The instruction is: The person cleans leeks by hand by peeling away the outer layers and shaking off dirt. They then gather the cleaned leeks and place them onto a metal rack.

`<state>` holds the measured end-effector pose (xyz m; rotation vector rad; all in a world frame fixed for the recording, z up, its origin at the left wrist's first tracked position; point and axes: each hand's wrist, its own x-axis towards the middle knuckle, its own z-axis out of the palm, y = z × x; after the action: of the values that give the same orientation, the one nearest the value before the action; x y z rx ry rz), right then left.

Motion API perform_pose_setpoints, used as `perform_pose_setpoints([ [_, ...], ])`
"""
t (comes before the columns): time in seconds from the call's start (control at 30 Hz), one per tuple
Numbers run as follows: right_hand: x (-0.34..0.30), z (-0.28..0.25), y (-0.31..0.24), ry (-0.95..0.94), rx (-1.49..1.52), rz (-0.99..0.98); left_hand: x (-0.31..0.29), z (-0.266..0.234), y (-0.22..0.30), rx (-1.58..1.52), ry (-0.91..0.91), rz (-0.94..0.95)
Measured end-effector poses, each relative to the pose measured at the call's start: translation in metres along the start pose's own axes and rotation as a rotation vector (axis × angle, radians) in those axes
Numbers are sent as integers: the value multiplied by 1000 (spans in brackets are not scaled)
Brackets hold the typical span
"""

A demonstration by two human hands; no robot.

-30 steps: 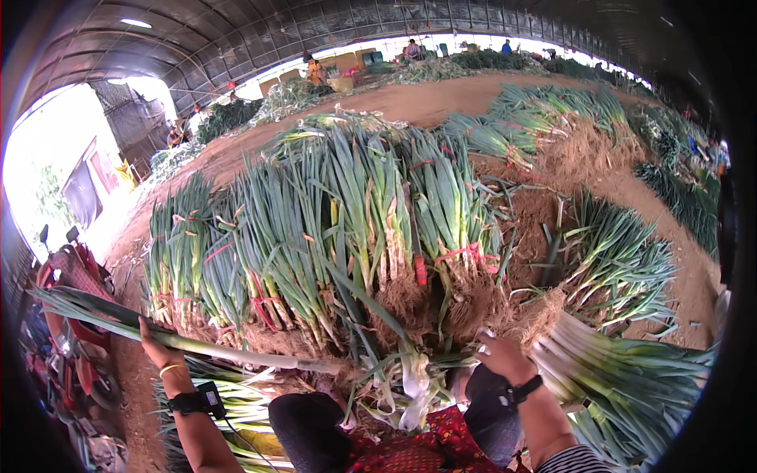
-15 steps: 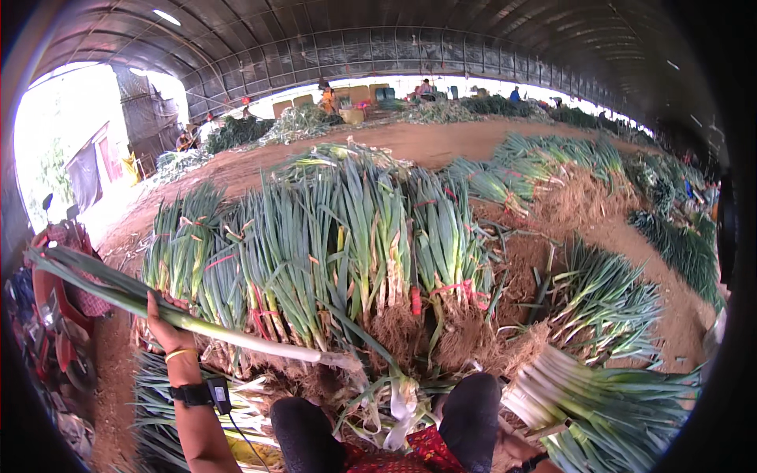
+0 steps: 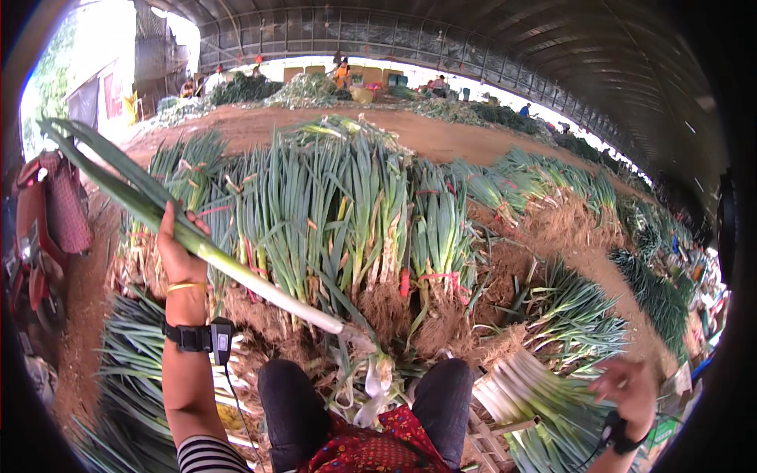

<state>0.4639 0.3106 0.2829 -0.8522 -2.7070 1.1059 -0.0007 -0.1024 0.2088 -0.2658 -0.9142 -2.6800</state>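
My left hand (image 3: 180,246) is closed round the green part of a long green onion (image 3: 264,290). Its leaves point up to the far left, and its white stem slopes down toward my knees, ending in a root tip. Over the right-hand pile of green onions (image 3: 544,394), with white stems to the left and green leaves to the right, hovers my right hand (image 3: 628,392). It is slightly blurred, its fingers apart and nothing seen in them. Peeled leaf scraps (image 3: 378,382) lie between my knees.
Tied bundles of green onions (image 3: 355,205) stand in a row ahead. More lie loose at left (image 3: 130,370) and right (image 3: 579,311). A red motorbike (image 3: 39,244) is parked at far left. A wooden frame (image 3: 493,433) sits by my right knee. People work far back.
My left hand has risen, tilting the green onion more steeply. My right hand has come up from beside my right knee and out to the right. The view has shifted somewhat.
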Motion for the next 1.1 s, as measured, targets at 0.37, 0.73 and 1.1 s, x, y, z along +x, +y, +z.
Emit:
perform_pose_setpoints([
  [0.37,205,87,-164,212,123,-678,20,-56,-8,-205,-189,-40],
  [0.73,214,288,-138,87,-254,-1148,3,-67,13,-275,-77,68],
  [1.1,211,275,-126,227,-489,-1346,1,-88,-26,-94,196,-31],
])
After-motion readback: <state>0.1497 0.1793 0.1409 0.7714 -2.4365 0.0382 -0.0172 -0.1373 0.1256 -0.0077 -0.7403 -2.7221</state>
